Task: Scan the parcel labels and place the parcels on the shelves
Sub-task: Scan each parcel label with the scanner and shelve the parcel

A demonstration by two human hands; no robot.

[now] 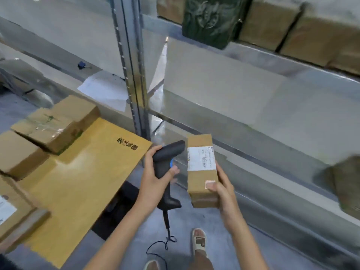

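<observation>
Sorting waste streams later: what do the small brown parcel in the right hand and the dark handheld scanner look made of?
The small brown parcel looks like matte corrugated cardboard: tan faces, folded edges, a white paper label stuck on. The dark handheld scanner looks like moulded matte plastic, with a blue trigger; the blur leaves it unsure.

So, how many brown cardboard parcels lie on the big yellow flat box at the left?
2 clearly: one taped brown cardboard parcel at the yellow flat box's far corner, one plain brown parcel beside it. More at the lower-left edge are cut off.
</observation>
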